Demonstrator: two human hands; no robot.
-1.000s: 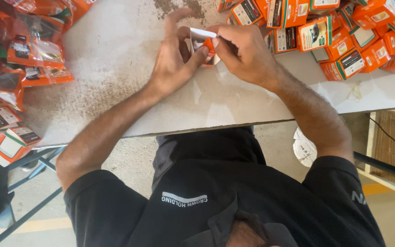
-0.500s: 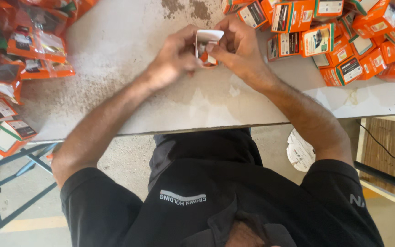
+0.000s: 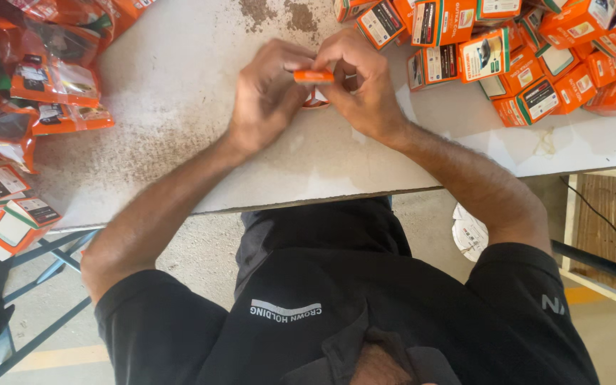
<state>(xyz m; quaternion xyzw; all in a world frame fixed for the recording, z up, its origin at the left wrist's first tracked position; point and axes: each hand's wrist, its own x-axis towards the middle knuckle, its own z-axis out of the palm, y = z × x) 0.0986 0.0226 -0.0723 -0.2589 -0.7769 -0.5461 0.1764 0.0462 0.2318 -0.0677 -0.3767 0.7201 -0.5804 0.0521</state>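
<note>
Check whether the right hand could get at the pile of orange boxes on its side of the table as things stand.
Probably yes. The right hand lies right beside the pile of orange boxes, with nothing between them. But it shares a grip on a small orange box with the left hand, so it would need freeing first.

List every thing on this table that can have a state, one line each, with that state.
Small orange box: held between both hands, off the table.
Left hand: gripping the box's left end.
Right hand: gripping its right end.
Pile of orange boxes: closed, jumbled, lying at right.
Clear plastic packets: crumpled, heaped at left.
Table: stained, worn.
</note>
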